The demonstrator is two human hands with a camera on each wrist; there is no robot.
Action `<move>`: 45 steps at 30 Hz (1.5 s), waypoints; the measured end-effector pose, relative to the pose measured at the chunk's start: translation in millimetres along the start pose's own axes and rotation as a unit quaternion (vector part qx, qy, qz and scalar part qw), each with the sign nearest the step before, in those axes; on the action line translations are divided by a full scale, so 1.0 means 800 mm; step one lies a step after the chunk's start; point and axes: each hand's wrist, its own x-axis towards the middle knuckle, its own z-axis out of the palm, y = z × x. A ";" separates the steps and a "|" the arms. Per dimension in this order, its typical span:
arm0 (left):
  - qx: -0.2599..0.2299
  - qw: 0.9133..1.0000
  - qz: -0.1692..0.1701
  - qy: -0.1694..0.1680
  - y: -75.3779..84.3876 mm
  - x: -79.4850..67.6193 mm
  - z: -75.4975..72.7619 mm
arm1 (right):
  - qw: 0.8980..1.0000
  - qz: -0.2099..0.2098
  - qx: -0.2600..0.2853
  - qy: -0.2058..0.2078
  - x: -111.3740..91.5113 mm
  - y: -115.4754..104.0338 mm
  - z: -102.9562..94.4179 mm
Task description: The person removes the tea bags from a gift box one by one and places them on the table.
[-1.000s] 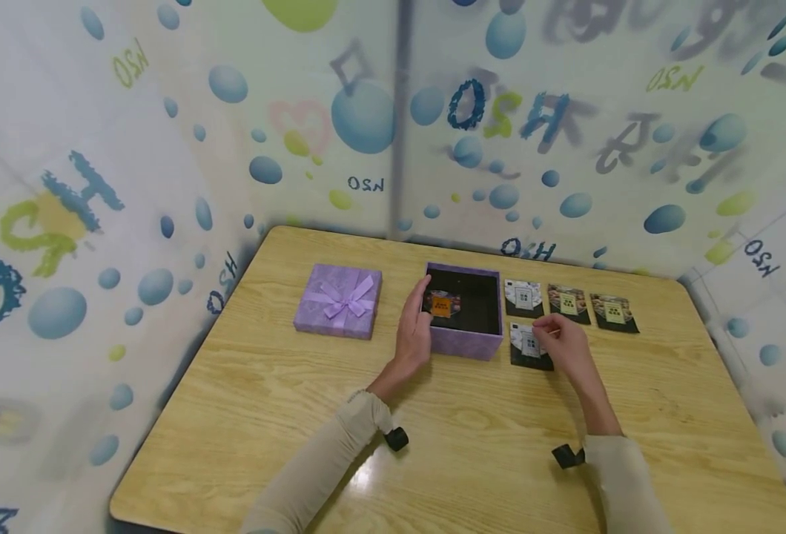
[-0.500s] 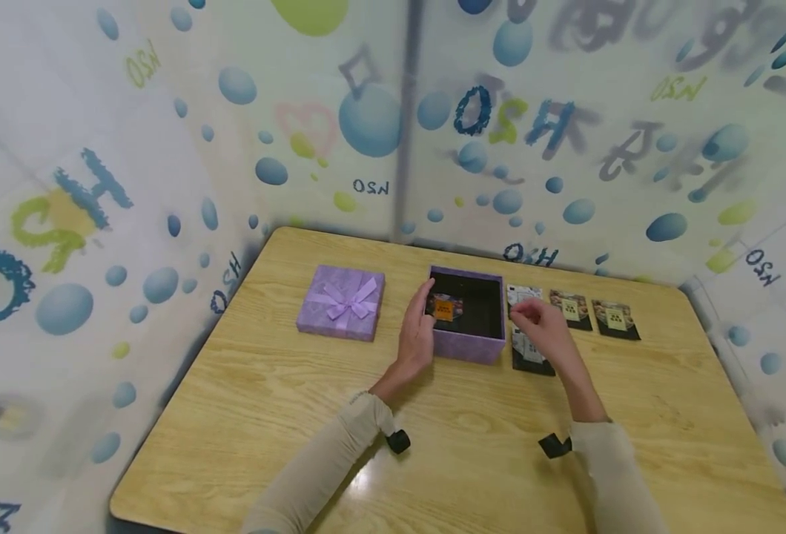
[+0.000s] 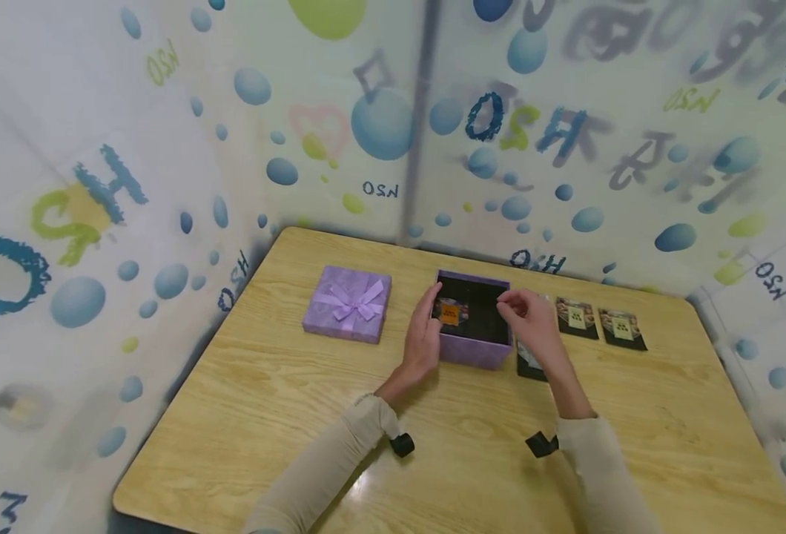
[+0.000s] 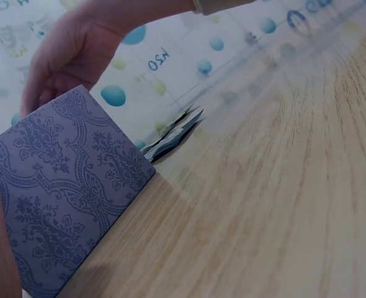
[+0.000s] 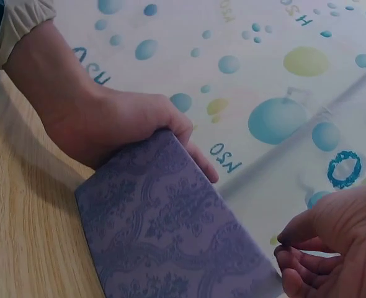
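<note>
In the head view an uncovered purple gift box with a black inside stands on the table. A black packet with an orange label lies in it at the left. My left hand grips the box's left wall, fingers along the outside and thumb at the rim. My right hand is over the right rim, thumb and fingertips brought together; I cannot tell whether something small is between them. In the right wrist view the right hand shows these meeting fingertips beside the patterned box wall.
The purple lid with its ribbon bow lies left of the box. To the right are two dark packets with pale yellow labels and a silver-and-black packet, partly behind the right hand. A printed wall rises behind the table.
My right hand has moved left from above the silver-and-black packets to the box's right rim. My left hand stays on the box. The head view has shifted slightly.
</note>
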 end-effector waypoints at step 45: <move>0.022 0.999 0.024 0.011 -0.002 0.004 0.001 | 0.965 0.054 -0.167 -0.196 0.047 -0.018 0.077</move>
